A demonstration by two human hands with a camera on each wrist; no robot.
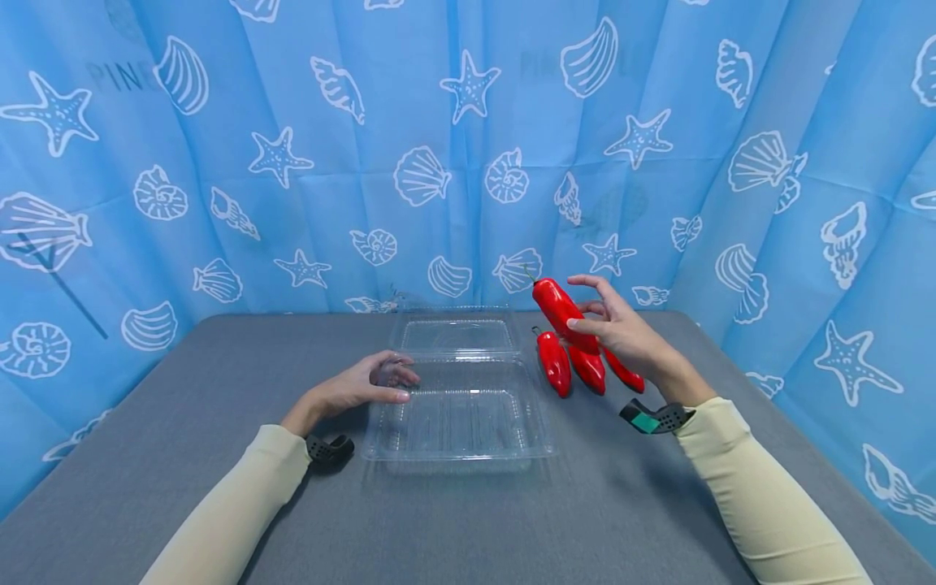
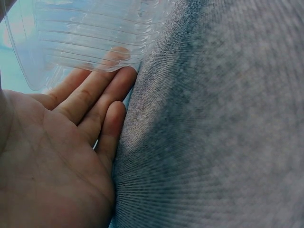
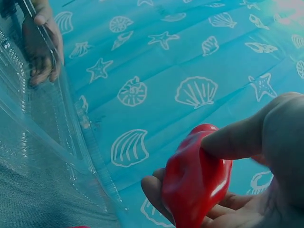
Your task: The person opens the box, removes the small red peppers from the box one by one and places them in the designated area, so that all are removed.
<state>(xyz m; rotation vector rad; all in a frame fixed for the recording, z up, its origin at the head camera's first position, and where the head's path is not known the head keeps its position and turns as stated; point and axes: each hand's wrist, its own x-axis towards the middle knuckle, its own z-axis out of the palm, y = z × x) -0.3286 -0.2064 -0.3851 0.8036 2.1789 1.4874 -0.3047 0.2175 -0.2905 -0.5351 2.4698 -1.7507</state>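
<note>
My right hand (image 1: 621, 329) holds a long red pepper (image 1: 556, 305) above the table, its thin green stem pointing up and away. In the right wrist view, thumb and fingers pinch that pepper (image 3: 192, 175) from both sides. Below it lie three more red peppers (image 1: 553, 366), side by side. A clear plastic container (image 1: 468, 452) stands in front of me, its hinged lid (image 1: 457, 335) laid back. At its left side, my left hand (image 1: 361, 383) has the thumb over the rim and the fingers beneath. The left wrist view shows these fingers (image 2: 90, 97) against the ribbed plastic wall (image 2: 95, 33).
A grey cloth-covered table (image 1: 256, 357) carries everything. Right behind it hangs a blue curtain (image 1: 468, 138) with white shell and starfish prints. Each wrist wears a black band, and the right one (image 1: 658, 418) has a green patch.
</note>
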